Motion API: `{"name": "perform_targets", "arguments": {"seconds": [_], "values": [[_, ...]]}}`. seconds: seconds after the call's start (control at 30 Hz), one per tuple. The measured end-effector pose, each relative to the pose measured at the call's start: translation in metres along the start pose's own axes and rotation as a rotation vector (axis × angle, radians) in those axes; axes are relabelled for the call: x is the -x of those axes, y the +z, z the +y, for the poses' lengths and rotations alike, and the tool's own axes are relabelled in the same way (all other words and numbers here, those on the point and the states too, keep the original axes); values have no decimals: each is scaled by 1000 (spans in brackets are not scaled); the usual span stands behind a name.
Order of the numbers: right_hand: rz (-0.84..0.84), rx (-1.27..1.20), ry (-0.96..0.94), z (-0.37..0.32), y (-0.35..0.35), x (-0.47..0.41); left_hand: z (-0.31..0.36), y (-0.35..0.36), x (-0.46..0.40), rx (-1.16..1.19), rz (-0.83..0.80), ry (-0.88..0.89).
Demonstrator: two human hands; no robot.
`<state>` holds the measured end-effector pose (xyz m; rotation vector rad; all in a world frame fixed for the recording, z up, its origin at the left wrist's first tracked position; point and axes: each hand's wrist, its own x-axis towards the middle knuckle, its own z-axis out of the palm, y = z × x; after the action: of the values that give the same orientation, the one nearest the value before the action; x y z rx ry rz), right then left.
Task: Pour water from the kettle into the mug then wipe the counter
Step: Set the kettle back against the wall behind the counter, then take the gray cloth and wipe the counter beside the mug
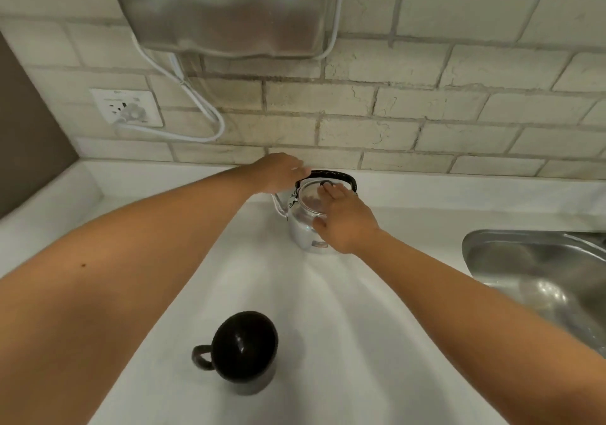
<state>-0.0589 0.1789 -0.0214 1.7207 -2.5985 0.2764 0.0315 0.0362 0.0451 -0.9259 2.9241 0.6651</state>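
We are at the pickup: the kettle [306,224] stands on the worktop [295,293] by the wall. Our right hand [344,221] lies open on its lid; our left hand [278,172] seems loosely curled beside the handle. Next, grip, lift, carry to the mug [242,347].

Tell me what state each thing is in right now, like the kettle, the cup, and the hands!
kettle: upright on the counter, lid on, handle raised
mug: upright, looks empty, handle pointing left
left hand: at the kettle's handle
right hand: open, resting on the lid
sink: no dishes visible
plug: in the wall socket
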Motion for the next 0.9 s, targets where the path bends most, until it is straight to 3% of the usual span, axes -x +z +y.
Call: {"name": "perform_targets", "arguments": {"seconds": [0.07, 0.23, 0.4, 0.53, 0.73, 0.9], "values": [[-60, 39, -2, -4, -6, 16, -1, -8, 35, 46, 39, 1], [107, -123, -39, -28, -18, 89, -17, -10, 147, 189, 241, -23], [78, -307, 47, -62, 14, 196, -56, 69, 288, 165, 432, -143], [-31, -327, 116, -91, 57, 265, -82, 149, 361, 110, 326, -357], [-71, -187, 195, -129, 92, 310, -119, 200, 401, -101, 113, -254], [-97, -147, 175, -144, 104, 321, -126, 205, 399, -207, 128, -287]]}}
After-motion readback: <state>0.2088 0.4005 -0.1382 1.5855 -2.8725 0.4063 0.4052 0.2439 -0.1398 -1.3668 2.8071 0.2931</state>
